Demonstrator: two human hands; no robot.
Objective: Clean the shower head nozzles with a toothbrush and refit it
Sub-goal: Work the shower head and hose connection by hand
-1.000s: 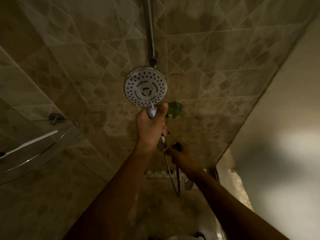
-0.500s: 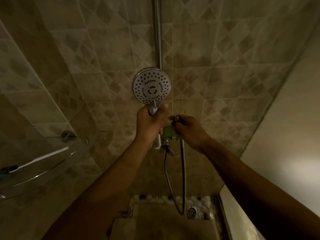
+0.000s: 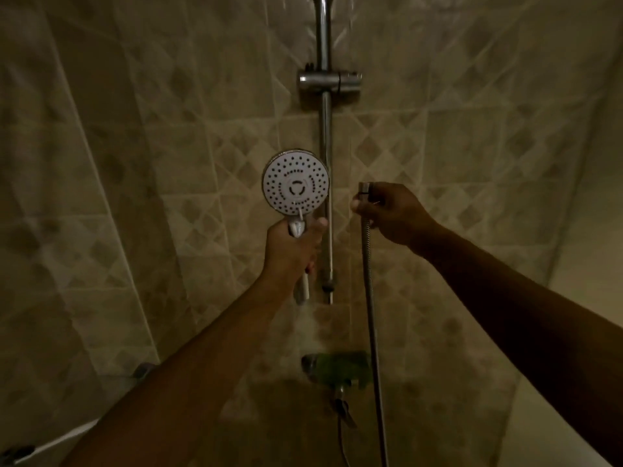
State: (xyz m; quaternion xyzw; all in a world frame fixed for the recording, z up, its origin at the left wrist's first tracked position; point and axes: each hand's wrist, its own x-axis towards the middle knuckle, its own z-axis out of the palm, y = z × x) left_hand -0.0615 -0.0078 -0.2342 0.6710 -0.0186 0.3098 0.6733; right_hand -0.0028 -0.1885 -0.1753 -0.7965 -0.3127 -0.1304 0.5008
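**Hands hold shower head and hose end apart**

Left hand [image 3: 292,246] is wrapped around the handle of the shower head [image 3: 295,186], thumb up along the right side of the handle, with the round white nozzle face turned toward the camera. The lower end of the handle pokes out below the fist and is free of any hose. Just behind and right of the head runs the upright chrome rail [image 3: 325,136], with the slider bracket [image 3: 329,83] higher up on it, holding nothing.

Right hand [image 3: 391,212] is to the right of the rail, fingers curled, pinching the metal end fitting of the hose [image 3: 370,284]; the fitting sticks up just above the fingers. From the hand the hose hangs straight down and runs out of the bottom edge. The two hands are apart, with the rail between them.

Lower down on the tiled wall [image 3: 168,129], the mixer tap [image 3: 337,367] shows as a dim greenish shape, blurred and too dark to make out in detail. At the bottom left, a pale bar and a dark fitting are cut off by the edge and hard to identify. No toothbrush can be made out in either hand. A plain pale wall closes the far right.
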